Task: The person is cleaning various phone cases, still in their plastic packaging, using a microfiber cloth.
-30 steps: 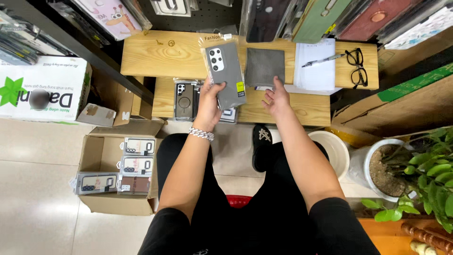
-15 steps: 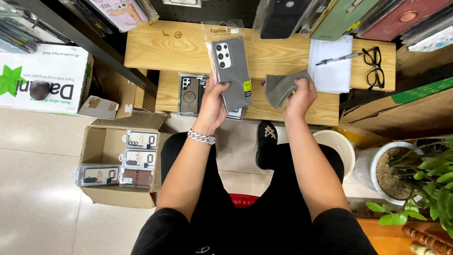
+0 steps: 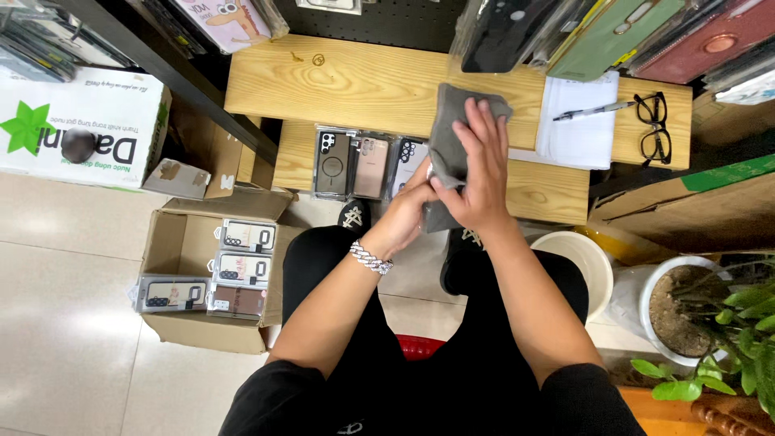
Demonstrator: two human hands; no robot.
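Half a second before, the left hand held a packed phone case up high and the right hand held the cloth off to the side. Now both hands had come together, and the grey cloth [image 3: 449, 141] covered what was between them.

From the head camera, a light wooden bench [image 3: 347, 81] stood in front of the person, with a lower wooden step [image 3: 549, 194] just below it. Three packed phone cases [image 3: 367, 165] lay side by side on the step. On the bench lay a white paper [image 3: 581, 137] with a pen [image 3: 593, 111] on it, and black glasses [image 3: 655, 117] just beside. More cases hung on the wall above. An open cardboard box [image 3: 173, 242] with packed cases in it sat on the pale tiled floor to the left. A white pot with a green plant [image 3: 686, 311] stood on the right.

The cloth hung long from top to bottom, its top corner over the bench edge and its low end by the wrists.

The left hand [image 3: 404, 211], with a silver bracelet [image 3: 370, 258] on its wrist, reached up from below; its fingers were closed on the low part of the cloth. The right hand [image 3: 476, 173] lay over the cloth, with its fingers [image 3: 484, 121] spread and pressed flat on the cloth.
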